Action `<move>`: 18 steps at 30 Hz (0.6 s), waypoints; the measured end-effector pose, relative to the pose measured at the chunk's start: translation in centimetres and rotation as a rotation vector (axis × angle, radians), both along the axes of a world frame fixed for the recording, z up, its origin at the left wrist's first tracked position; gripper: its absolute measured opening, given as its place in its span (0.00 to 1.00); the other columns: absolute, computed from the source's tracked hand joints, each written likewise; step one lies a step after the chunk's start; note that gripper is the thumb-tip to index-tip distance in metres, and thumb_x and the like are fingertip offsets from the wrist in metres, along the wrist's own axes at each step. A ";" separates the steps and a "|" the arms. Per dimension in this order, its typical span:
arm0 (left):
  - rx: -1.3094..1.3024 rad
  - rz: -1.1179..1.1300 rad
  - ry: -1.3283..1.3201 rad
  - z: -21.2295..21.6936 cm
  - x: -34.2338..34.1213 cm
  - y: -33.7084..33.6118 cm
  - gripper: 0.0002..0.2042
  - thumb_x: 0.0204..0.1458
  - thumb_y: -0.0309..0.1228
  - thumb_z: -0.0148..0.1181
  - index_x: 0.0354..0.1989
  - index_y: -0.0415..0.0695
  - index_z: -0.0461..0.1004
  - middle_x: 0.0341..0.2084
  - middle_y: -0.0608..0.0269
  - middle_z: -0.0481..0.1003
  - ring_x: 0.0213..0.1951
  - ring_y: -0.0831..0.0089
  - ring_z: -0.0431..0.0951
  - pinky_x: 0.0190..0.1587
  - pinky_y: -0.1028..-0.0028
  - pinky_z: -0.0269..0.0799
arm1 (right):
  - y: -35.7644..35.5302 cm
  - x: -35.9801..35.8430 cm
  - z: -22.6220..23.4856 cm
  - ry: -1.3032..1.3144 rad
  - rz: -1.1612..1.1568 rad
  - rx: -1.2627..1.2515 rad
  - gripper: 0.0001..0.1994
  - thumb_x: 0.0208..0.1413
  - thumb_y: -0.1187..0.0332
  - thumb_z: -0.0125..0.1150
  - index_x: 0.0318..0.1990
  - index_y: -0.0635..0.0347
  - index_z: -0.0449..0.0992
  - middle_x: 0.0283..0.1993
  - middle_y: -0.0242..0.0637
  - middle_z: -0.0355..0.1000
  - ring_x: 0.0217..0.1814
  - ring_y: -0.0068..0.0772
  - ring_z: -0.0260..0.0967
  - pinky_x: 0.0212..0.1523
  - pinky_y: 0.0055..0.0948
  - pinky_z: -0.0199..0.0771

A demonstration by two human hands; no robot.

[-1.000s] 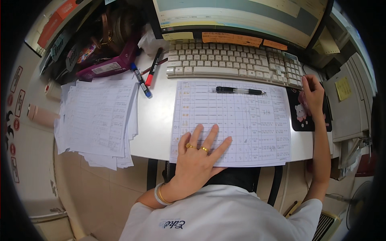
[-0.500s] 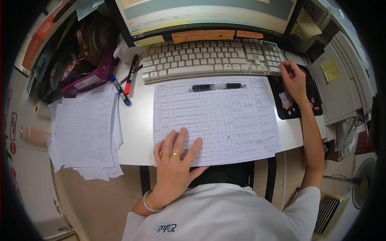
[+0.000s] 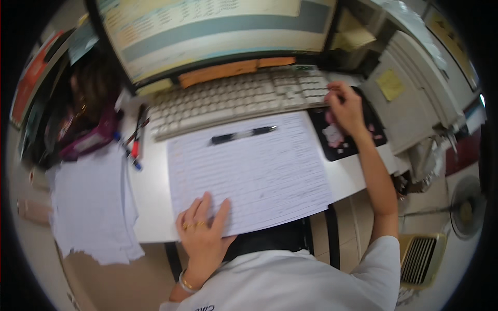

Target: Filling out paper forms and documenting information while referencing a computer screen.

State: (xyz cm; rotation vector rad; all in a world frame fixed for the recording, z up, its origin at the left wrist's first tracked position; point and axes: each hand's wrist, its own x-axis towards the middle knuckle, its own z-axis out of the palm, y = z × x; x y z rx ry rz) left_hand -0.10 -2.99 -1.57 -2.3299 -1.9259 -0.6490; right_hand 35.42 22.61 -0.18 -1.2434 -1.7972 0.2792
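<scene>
head | left hand (image 3: pixel 203 239) spread on 1 form (image 3: pixel 259 176) | right hand (image 3: pixel 348 110): grip unclear | 1 pen (image 3: pixel 244 135)

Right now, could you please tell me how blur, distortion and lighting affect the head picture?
In the head view, blur smears the print on the gridded sheet and softens the keyboard keys; in the same view, the fisheye bends edges near the rim and leaves the corners black; also there, the monitor glows pale, while the bag at upper left sits in shadow.
</scene>
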 end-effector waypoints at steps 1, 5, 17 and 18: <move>0.026 0.010 -0.001 -0.3 -0.1 -0.2 0.38 0.20 0.34 0.79 0.52 0.56 0.76 0.58 0.58 0.67 0.58 0.57 0.65 0.58 0.55 0.55 | 0.0 -0.6 0.1 0.012 -0.005 0.011 0.09 0.54 0.76 0.54 0.43 0.66 0.74 0.33 0.37 0.75 0.33 0.25 0.75 0.37 0.23 0.73; 0.043 0.004 0.003 -0.5 -0.1 0.1 0.37 0.22 0.35 0.80 0.51 0.56 0.77 0.58 0.58 0.67 0.58 0.58 0.65 0.58 0.56 0.55 | -1.1 -1.3 0.7 -0.109 0.047 0.009 0.08 0.59 0.77 0.50 0.43 0.66 0.72 0.41 0.39 0.73 0.41 0.25 0.75 0.40 0.22 0.73; -0.013 -0.027 -0.023 -0.1 -0.1 0.4 0.43 0.20 0.36 0.78 0.56 0.59 0.73 0.59 0.56 0.66 0.58 0.59 0.65 0.57 0.57 0.57 | -1.3 -1.7 2.3 -0.308 0.001 0.159 0.06 0.57 0.72 0.52 0.38 0.62 0.74 0.41 0.40 0.72 0.47 0.43 0.69 0.50 0.33 0.67; 0.021 -0.040 -0.032 -0.3 -0.1 0.4 0.43 0.20 0.36 0.79 0.57 0.59 0.73 0.59 0.56 0.65 0.58 0.60 0.65 0.57 0.57 0.58 | -1.0 -1.7 2.1 -0.305 0.008 0.158 0.06 0.57 0.72 0.52 0.38 0.62 0.74 0.41 0.40 0.72 0.47 0.43 0.69 0.50 0.33 0.67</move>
